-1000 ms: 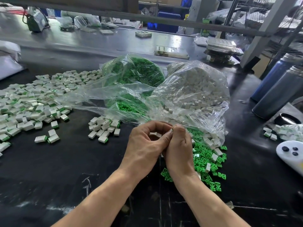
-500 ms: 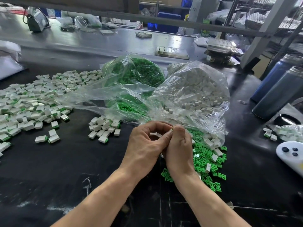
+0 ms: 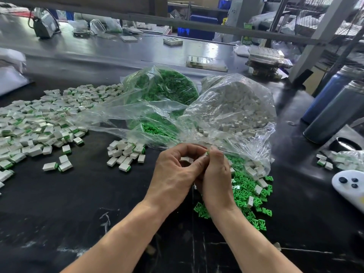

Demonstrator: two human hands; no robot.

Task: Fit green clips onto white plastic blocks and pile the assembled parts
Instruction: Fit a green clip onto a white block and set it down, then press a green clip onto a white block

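Pressing a green clip into a white block, both hands pinched together

Head view: left hand [image 3: 175, 174] and right hand [image 3: 215, 182] curl round one small white plastic block [image 3: 206, 153] at their fingertips; light, stiff, probably slick, best pinched by its flat sides. Clear plastic bags hold green clips [image 3: 167, 85] and white blocks [image 3: 236, 107]; finished pieces [image 3: 39, 123] lie piled left.

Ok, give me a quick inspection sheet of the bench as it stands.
Surface: black bench, scuffed white.
Job's things: loose green clips and white blocks by the right hand; open clip bag and block bag behind; assembled pile at left.
Clutter: two bottles, white controller at right.
Grippers: left hand and right hand pinch one part together.
Cables: one by the far-left device.
Surroundings: shelving, bins.
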